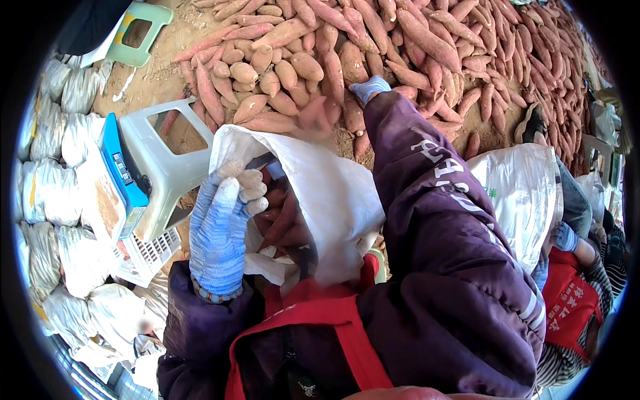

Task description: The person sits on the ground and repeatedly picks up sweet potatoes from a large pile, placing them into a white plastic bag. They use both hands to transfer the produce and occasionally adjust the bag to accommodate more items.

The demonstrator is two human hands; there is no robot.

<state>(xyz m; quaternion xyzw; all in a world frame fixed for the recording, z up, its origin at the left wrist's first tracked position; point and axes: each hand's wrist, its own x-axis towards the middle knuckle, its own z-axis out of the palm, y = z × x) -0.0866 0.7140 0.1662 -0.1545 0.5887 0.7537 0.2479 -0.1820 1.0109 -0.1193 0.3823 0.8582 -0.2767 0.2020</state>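
Observation:
My left hand (217, 235), in a blue striped knit glove with pale fingertips, is curled at the left rim of a white woven sack (330, 195) and holds that edge. Reddish sweet potatoes (285, 220) lie inside the sack, partly shaded. My right arm stretches forward to the heap, where my gloved right hand (370, 89) touches a thick, soil-dusted sweet potato (352, 62). Its fingers are mostly hidden, so the grip is unclear. Just left of it lie several rounder, browner sweet potatoes (287, 75). A blurred reddish shape shows above the sack's rim.
To the left stand a grey plastic stool (175, 122), a blue digital scale (120, 170) and a white plastic basket (150, 252). Filled white bags (70, 195) are stacked beyond them. A green stool (145, 32) is farther off. At right, a co-worker's gloved hand (565, 236) is beside another sack (520, 195).

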